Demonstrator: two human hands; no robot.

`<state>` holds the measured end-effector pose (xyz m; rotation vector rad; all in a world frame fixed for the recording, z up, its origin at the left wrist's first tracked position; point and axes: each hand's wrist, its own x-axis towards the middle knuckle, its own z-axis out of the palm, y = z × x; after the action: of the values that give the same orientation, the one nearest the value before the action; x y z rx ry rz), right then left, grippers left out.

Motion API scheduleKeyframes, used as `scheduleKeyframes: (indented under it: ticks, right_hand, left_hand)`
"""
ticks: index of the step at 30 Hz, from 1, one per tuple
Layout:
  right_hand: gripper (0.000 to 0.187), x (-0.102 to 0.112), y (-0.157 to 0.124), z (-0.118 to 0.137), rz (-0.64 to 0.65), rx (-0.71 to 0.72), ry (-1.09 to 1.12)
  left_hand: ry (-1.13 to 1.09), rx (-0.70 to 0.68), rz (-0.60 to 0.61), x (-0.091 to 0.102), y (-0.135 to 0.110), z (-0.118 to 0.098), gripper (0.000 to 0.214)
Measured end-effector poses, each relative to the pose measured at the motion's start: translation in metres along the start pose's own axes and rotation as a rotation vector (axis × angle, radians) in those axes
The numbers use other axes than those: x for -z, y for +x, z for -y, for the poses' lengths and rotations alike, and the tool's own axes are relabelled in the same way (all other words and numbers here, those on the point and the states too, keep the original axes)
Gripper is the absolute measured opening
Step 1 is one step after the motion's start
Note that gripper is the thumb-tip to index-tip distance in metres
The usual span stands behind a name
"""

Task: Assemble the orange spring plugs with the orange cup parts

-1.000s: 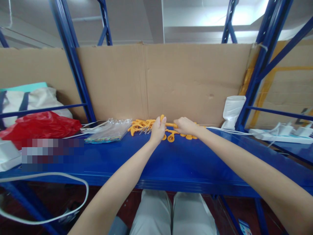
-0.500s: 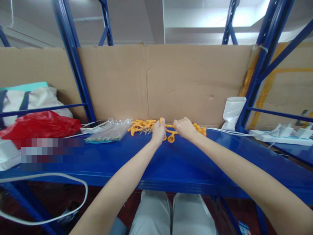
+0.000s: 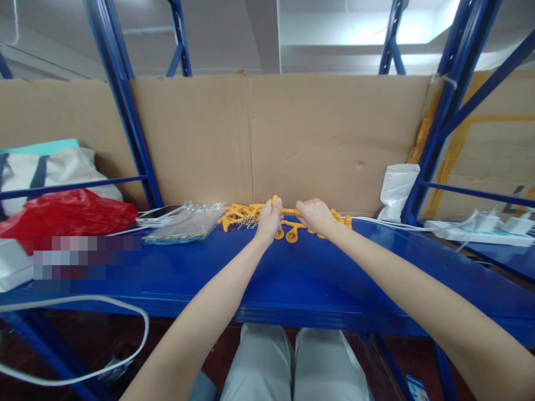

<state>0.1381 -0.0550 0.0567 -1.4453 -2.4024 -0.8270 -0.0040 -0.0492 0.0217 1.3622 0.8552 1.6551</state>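
A heap of orange plastic parts (image 3: 240,214) lies at the back of the blue shelf (image 3: 267,273), against the cardboard wall. My left hand (image 3: 270,220) is closed in a fist around one orange part, thumb on top. My right hand (image 3: 316,215) is closed on the other end of an orange rod (image 3: 289,211) that runs between both hands. More orange pieces (image 3: 292,236) lie just below the hands, and others (image 3: 343,220) show behind my right wrist. A small metal chain (image 3: 247,224) rests by the heap.
A clear plastic bag (image 3: 186,224) and a phone (image 3: 159,213) lie left of the heap. A red bag (image 3: 62,214) and a striped tote (image 3: 45,167) sit far left. A white pouch (image 3: 397,189) and a power strip (image 3: 476,231) are right. Blue rack posts (image 3: 125,111) flank the shelf.
Both hands stay closed on the orange piece; they have lifted very slightly and the view has shifted a little. Nothing was let go.
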Motion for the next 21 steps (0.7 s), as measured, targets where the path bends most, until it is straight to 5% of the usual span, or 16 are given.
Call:
scheduleKeyframes:
  ticks: [4, 8, 13, 21]
  right_hand:
    - [0.033, -0.027, -0.009, -0.014, -0.218, 0.026, 0.344]
    - [0.047, -0.061, -0.020, -0.032, -0.410, -0.118, 0.837]
    - [0.039, -0.078, -0.031, -0.041, -0.384, -0.175, 1.161]
    - [0.044, -0.077, -0.034, -0.039, -0.346, -0.179, 1.281]
  left_hand:
    - [-0.086, 0.160, 0.047, 0.007, 0.003, -0.003, 0.040]
    - [-0.144, 0.221, 0.040, 0.015, 0.009, -0.004, 0.039]
    - [-0.135, 0.220, 0.063, 0.018, 0.011, -0.003, 0.036]
    - [-0.095, 0.171, 0.112, 0.018, 0.009, 0.000, 0.033]
